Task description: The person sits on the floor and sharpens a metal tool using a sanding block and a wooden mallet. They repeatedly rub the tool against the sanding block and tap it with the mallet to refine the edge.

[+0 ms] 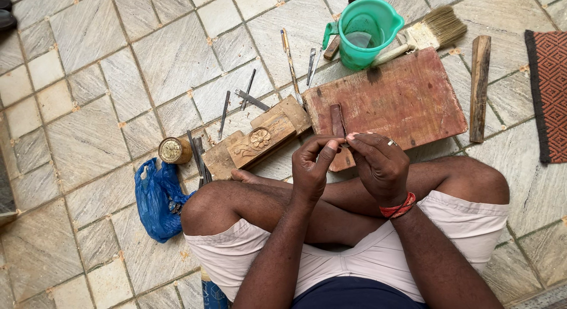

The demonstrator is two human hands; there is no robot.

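Blue bag [156,197] on floor tiles at far left, carved wood block [260,140] beside knee. Left hand [312,164] and right hand [381,164] pinching something small between fingertips above lap; object unclear. Probably inspecting it; steady fingers needed next.

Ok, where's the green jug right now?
In the head view the green jug stands on the tiled floor at top right, just beyond the reddish wooden board, with a brush right beside it.

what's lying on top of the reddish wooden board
On the reddish wooden board lies a small dark wooden strip. The left hand and right hand cover its near edge, so anything lying there is hidden.
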